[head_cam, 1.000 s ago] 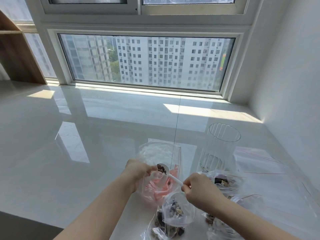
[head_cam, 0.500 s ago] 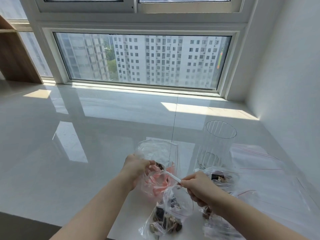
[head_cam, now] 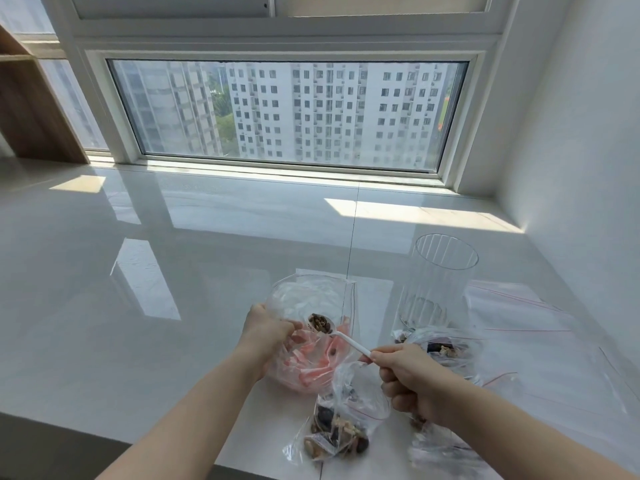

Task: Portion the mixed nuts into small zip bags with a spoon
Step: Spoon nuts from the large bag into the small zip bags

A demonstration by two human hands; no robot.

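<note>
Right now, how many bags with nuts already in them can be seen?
3, possibly more hidden: one nut bag at the near table edge, a second beside the glass, a third partly hidden under the right forearm.

Single head-worn wide-angle view, looking forward and down – close over the countertop (head_cam: 173, 271), facing the window (head_cam: 287, 112)
</note>
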